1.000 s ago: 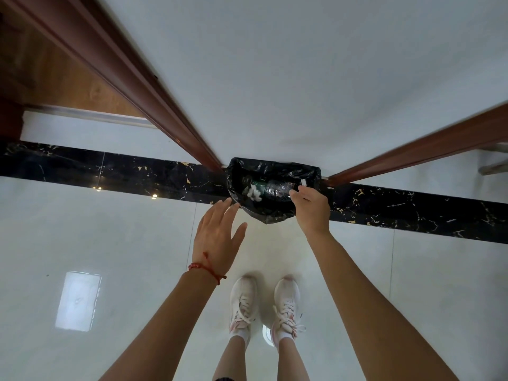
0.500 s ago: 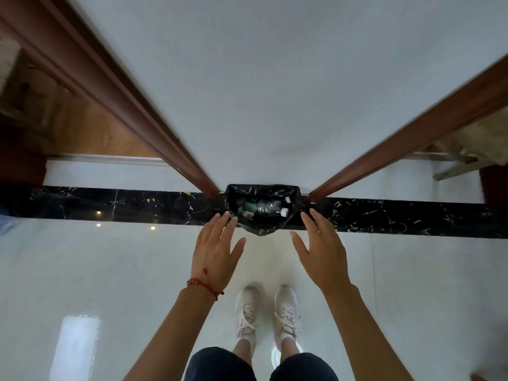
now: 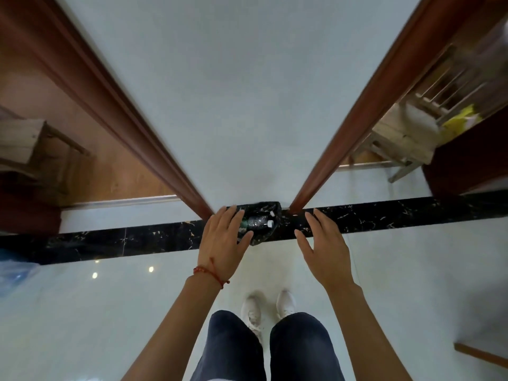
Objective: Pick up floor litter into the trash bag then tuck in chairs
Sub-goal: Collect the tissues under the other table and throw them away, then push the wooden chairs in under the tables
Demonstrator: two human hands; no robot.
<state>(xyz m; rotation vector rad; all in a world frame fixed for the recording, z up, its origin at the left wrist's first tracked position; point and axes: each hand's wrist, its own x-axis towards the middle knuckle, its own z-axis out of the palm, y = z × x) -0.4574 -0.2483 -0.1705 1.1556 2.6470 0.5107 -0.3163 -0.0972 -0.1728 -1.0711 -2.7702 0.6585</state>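
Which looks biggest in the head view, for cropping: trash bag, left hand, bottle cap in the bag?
1. left hand, though it is nearer the camera
2. trash bag, partly hidden
3. bottle cap

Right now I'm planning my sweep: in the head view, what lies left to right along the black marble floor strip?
Left hand with red string bracelet → black plastic trash bag holding a clear bottle → bare right hand.

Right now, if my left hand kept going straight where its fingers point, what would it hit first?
Probably the black trash bag: the left hand already overlaps its near edge in the image. Depth is unclear, so the hand may be well above it.
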